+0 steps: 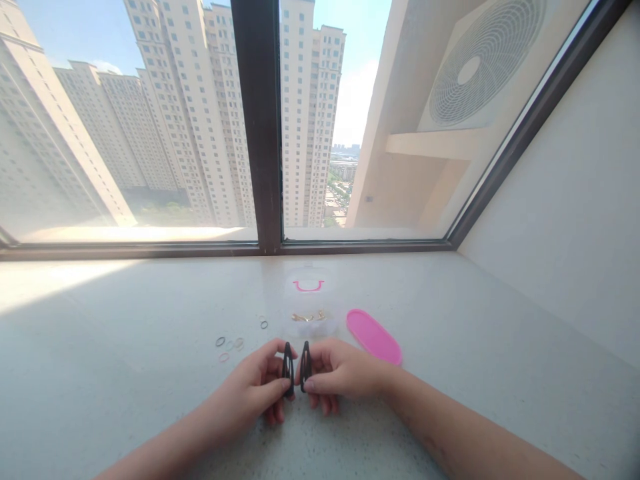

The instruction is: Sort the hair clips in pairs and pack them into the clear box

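Observation:
My left hand pinches a black snap hair clip between thumb and fingers, the clip standing roughly upright. In my right hand is a second black snap hair clip, held the same way. The two clips are side by side with a narrow gap between them, above the pale sill. Just beyond my hands stands a clear plastic box with gold-coloured hair clips in it. Its transparent lid with a pink handle lies behind.
Several small hair ties in dark, pale and pink colours lie left of my hands. A pink oval tray rests on the right, close to my right wrist. The dark window frame borders the back of the speckled sill.

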The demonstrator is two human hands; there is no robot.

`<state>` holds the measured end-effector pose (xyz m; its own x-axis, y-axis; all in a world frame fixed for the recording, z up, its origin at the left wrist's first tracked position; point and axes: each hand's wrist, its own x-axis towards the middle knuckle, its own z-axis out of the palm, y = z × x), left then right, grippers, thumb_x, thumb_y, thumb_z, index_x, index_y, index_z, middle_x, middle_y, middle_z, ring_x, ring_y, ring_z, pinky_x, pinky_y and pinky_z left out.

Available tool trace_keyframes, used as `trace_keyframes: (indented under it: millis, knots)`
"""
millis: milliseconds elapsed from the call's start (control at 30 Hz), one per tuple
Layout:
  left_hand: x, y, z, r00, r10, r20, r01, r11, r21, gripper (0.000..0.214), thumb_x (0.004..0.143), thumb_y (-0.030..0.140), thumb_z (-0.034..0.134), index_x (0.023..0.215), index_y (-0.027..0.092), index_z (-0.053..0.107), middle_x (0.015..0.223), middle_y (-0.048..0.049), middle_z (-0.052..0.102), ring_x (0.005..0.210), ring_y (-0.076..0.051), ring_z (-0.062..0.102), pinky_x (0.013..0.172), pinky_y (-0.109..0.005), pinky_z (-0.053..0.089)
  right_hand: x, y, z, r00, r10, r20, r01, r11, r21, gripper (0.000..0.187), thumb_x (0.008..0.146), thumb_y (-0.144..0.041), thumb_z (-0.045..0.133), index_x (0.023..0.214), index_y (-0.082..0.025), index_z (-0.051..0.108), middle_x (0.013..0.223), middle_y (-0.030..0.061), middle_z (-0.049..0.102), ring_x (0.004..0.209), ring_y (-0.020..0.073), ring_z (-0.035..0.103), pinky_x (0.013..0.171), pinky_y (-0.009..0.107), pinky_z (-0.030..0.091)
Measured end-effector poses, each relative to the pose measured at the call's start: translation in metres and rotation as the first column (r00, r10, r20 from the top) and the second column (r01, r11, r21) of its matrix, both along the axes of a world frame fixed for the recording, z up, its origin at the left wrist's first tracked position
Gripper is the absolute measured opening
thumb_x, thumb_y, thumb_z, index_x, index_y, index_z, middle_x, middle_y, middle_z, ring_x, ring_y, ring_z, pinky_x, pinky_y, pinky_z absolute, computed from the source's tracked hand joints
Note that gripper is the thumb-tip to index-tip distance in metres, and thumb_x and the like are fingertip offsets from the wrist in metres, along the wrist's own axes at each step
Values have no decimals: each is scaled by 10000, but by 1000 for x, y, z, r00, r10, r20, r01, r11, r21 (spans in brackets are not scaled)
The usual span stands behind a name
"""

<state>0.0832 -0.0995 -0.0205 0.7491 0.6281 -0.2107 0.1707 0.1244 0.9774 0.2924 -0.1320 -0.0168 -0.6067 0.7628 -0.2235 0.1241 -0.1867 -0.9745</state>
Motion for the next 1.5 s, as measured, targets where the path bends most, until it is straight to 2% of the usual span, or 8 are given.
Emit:
trace_keyframes:
  millis: [333, 700, 933, 1233, 1500]
  knots:
    - [1, -1, 5, 1000, 1, -1, -1, 1000, -8, 214, 822, 266, 581, 978, 196, 453, 767, 1, 625, 473, -96, 584, 430, -189, 424, 1, 1, -4, 999, -11, -30, 11, 1000, -7, 209, 805, -216, 609, 985, -137, 539, 705, 10, 624, 515, 90, 591, 463, 177, 472]
    - [1, -1, 4, 1000, 4, 2, -4, 1000, -10, 225, 831, 262, 584, 1008, 199, 461, 755, 8, 624, 476, -96, 586, 426, -181, 419, 1, 1, -6, 999, -19, -49, 18, 1000, -23, 261, 803, -286, 650, 989, -144, 533, 695, 8, 630, 495, 89, 590, 456, 183, 472]
    - [0, -1, 2, 1000, 14, 6, -14, 1000, -19, 231, 829, 277, 582, 1001, 205, 446, 735, 24, 607, 466, -98, 587, 419, -185, 421, 2, 6, -9, 986, -23, -163, 4, 993, -114, 354, 775, -399, 672, 963, -140, 521, 653, 22, 641, 461, 105, 587, 417, 188, 451]
    - [0, -1, 0, 1000, 22, 13, -22, 1000, 7, 235, 832, 284, 579, 1006, 195, 448, 742, 16, 616, 490, -109, 601, 432, -193, 428, 1, 5, -10, 995, -22, -98, 15, 997, -73, 372, 802, -447, 661, 939, -108, 589, 668, 21, 641, 482, 89, 605, 435, 175, 468]
    - [1, -1, 2, 1000, 24, 8, -24, 1000, 14, 233, 831, 280, 587, 1004, 195, 458, 742, 20, 602, 499, -108, 590, 442, -197, 431, -2, 3, -8, 996, -40, -79, 35, 997, -66, 386, 768, -458, 682, 898, -106, 593, 672, 34, 648, 458, 99, 603, 422, 192, 482]
